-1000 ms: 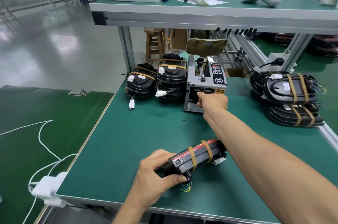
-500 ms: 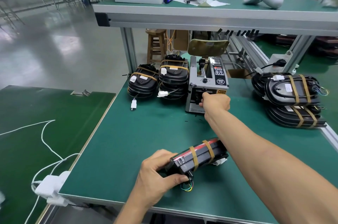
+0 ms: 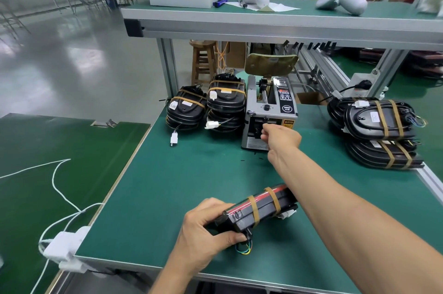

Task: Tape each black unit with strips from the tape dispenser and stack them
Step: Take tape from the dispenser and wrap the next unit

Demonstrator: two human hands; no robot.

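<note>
My left hand (image 3: 208, 229) grips the near end of a black unit (image 3: 262, 206) that rests on edge on the green table (image 3: 167, 185). Two brown tape bands wrap the unit, and coloured wires hang from its near end. My right hand (image 3: 280, 136) reaches to the front outlet of the grey tape dispenser (image 3: 271, 111). Its curled fingertips pinch at the slot, hiding the tape strip. Taped black units stand in stacks left of the dispenser (image 3: 226, 104) and at the right edge (image 3: 378, 123).
A lower stack of taped units (image 3: 185, 112) sits at the far left with white connectors hanging out. An overhead shelf (image 3: 263, 22) carries white controllers and foam blocks. White cables and a power adapter (image 3: 64, 248) lie at the table's left edge.
My right hand stays at the dispenser outlet, its fingers shifted slightly at the slot. The left hand keeps its hold on the unit.
</note>
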